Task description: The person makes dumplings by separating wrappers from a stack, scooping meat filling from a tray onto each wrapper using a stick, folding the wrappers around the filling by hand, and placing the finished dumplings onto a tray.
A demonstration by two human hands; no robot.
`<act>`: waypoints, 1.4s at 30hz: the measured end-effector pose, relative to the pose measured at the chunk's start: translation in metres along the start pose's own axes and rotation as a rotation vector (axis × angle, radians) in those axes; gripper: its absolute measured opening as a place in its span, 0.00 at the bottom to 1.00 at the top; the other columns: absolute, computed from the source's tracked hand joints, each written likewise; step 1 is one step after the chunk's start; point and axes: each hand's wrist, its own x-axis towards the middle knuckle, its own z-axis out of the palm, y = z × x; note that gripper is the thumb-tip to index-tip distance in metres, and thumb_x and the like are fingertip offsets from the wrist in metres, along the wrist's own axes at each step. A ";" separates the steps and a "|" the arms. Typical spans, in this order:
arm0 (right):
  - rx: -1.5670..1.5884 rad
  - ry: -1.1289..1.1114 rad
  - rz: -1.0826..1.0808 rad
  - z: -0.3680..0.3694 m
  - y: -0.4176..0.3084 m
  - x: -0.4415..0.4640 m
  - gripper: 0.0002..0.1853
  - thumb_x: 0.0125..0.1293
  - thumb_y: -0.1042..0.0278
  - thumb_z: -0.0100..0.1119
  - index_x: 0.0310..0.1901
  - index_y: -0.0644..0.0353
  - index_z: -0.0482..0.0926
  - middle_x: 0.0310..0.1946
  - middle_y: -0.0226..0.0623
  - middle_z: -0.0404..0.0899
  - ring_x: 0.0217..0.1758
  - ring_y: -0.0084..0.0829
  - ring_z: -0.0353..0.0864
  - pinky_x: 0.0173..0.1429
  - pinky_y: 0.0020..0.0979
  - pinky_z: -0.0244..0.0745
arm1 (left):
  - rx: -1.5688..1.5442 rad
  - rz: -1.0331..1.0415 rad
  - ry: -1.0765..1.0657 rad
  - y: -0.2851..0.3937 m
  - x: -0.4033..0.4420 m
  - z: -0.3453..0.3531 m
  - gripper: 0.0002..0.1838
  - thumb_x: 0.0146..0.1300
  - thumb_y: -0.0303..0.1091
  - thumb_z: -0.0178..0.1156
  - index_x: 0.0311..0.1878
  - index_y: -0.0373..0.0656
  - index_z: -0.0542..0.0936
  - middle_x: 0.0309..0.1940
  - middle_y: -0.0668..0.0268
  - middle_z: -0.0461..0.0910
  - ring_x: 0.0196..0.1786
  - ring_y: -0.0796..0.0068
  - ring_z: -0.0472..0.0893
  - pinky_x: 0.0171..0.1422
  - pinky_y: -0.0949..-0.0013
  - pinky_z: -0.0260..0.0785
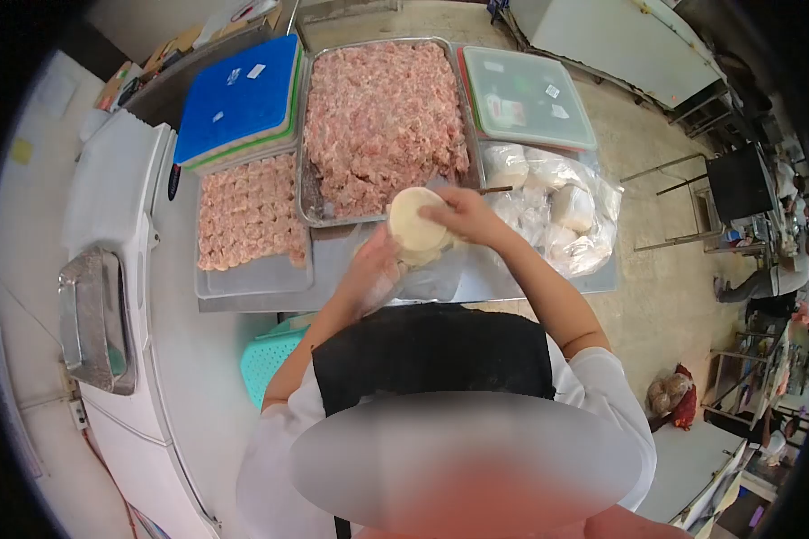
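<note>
A pale, round dough wrapper [413, 225], probably light, soft and tearable, best held by its rim, is pinched in the right hand [467, 216]. The left hand [373, 262] is at its left edge, grip too blurred to tell, above the near side of the grey metal bench [331, 250].

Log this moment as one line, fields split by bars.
Right hand: gripping pale round | Left hand: at its left side | Minced meat: heaped in metal tray | Plastic bag: right of tray
</note>
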 end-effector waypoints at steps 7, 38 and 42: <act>-0.831 -0.141 -0.690 0.065 -0.054 -0.018 0.16 0.59 0.67 0.55 0.50 0.51 0.78 0.43 0.43 0.77 0.45 0.46 0.81 0.42 0.45 0.78 | -0.489 -0.102 0.032 0.017 0.026 -0.010 0.50 0.61 0.77 0.33 0.75 0.45 0.52 0.73 0.52 0.54 0.73 0.42 0.56 0.73 0.38 0.47; -0.752 -0.093 -0.643 0.087 -0.053 0.024 0.12 0.61 0.66 0.53 0.47 0.53 0.77 0.39 0.42 0.78 0.42 0.46 0.80 0.42 0.46 0.75 | -0.489 -0.082 -0.134 0.045 0.017 -0.021 0.50 0.61 0.76 0.38 0.75 0.45 0.52 0.73 0.54 0.53 0.74 0.51 0.56 0.75 0.44 0.47; -0.787 -0.005 -0.295 0.040 -0.040 0.043 0.12 0.63 0.64 0.52 0.48 0.52 0.77 0.40 0.45 0.81 0.41 0.49 0.81 0.42 0.47 0.75 | -0.421 -0.123 -0.053 0.046 0.001 -0.012 0.43 0.67 0.68 0.39 0.74 0.43 0.53 0.69 0.54 0.61 0.69 0.54 0.63 0.74 0.57 0.54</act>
